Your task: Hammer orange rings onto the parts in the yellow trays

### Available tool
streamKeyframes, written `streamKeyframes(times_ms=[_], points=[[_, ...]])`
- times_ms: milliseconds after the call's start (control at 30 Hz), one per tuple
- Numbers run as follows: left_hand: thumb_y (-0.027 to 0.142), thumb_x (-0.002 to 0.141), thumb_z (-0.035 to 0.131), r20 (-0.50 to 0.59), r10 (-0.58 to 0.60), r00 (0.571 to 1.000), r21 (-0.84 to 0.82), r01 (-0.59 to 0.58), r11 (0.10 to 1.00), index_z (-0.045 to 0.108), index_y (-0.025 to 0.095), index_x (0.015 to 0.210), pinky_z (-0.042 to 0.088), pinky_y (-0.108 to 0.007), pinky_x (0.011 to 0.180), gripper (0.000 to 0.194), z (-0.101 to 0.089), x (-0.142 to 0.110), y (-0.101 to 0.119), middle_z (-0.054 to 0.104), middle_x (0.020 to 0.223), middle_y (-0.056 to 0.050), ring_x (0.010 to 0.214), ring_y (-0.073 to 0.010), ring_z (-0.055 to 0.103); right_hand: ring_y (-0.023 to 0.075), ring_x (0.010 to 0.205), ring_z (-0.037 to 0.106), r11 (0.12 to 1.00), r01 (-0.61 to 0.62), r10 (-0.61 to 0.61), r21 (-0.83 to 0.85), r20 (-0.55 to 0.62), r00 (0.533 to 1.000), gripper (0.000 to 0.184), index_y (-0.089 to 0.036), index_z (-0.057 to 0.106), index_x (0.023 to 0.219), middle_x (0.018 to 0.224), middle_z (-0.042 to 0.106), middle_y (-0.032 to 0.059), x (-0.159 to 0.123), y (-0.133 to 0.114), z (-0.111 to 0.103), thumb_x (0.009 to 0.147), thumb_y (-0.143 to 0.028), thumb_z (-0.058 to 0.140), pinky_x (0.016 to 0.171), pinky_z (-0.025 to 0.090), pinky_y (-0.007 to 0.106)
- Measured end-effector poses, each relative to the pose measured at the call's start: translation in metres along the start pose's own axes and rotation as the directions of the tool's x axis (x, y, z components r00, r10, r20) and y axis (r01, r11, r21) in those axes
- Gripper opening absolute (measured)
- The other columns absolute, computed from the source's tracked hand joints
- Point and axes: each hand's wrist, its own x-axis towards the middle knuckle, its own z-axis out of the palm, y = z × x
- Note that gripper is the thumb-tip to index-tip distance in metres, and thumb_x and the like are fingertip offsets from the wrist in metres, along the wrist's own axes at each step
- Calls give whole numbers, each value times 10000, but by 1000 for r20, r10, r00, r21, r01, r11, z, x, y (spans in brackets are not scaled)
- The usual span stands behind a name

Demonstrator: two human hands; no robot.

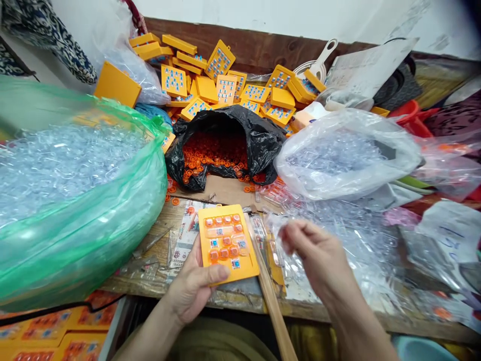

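My left hand (pixel 201 286) grips a yellow plastic panel (pixel 244 268) by its lower left edge, thumb on the front. Several orange rings with clear covers sit on the panel's face, and small blue-and-white squares show in other spots. To the right of the panel is my right hand (pixel 319 255), its fingertips pinched and smeared by motion. What lies in the pinch, if anything, I cannot make out. Below and around that hand spreads a heap of small clear plastic pieces (pixel 345 230). A wooden stick (pixel 272 306) runs beside the panel's right edge.
A black bag (pixel 263 145) of orange rings (pixel 216 150) opens toward me. Clear pieces fill a green bag (pixel 131 220) at left and a white bag (pixel 315 183) at right. Yellow panels (pixel 206 89) are piled behind. Finished-looking panels (pixel 45 326) lie low at left.
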Motion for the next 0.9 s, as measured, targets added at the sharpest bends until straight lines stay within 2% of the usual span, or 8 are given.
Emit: streamKeyframes(times_ms=[100,167,367,533,633,700,800,900], points=[[36,511,841,24,42,999,118,-44,992,342,240,1417,483,-461,980,1055,4,0,-1,675,1186,-122,1099,-339,628,100,393,402,896,-327,148,299,493,857,440,-211,565,660,488,524,-31,-32,-22,10,844,-608,519,404,334,228],[39,492,853,-16,74,997,189,-70,980,345,233,1408,525,-430,911,1065,6,0,-4,697,1131,-120,1022,-327,664,91,415,350,818,-459,176,347,608,774,480,-213,507,616,456,448,-54,-41,-31,17,809,-652,531,435,304,224],[92,576,836,-129,182,975,277,-141,951,332,205,1377,562,-339,828,953,11,-2,-11,728,1043,-105,908,-244,701,105,459,357,867,-387,185,314,520,834,447,-214,522,660,495,426,-57,-48,-29,31,843,-621,500,476,310,242],[98,592,821,-180,259,949,273,-205,940,400,196,1289,558,-318,832,821,12,-3,-13,720,1045,-81,908,-230,701,128,506,429,927,-283,224,246,240,944,289,-221,604,867,557,443,-59,-64,-19,46,844,-508,587,528,370,266],[96,585,822,-194,273,942,271,-216,938,425,191,1247,557,-306,826,778,12,-4,-13,718,1046,-77,928,-235,696,152,615,535,903,-279,292,328,9,956,457,-247,539,979,698,527,-39,-64,-17,51,667,-482,776,589,456,279],[92,589,816,-171,258,951,255,-210,944,423,192,1249,559,-302,823,775,13,-5,-13,718,1051,-77,928,-229,696,201,828,626,805,-330,343,492,67,937,588,-261,529,1063,930,621,29,-60,-20,52,598,-470,822,711,520,317],[87,600,805,-135,236,962,242,-199,950,419,188,1252,564,-300,817,764,14,-6,-12,724,1043,-79,904,-218,702,247,1049,636,541,-510,326,668,393,860,530,-250,576,1146,1134,669,75,-55,-26,50,695,-454,765,887,516,380],[89,605,804,-135,248,959,260,-207,943,439,174,1204,563,-295,824,707,13,-6,-13,723,1048,-83,906,-212,703,238,1064,643,491,-545,280,679,470,837,402,-226,639,1106,1121,706,64,-54,-30,50,760,-403,740,955,487,381]])
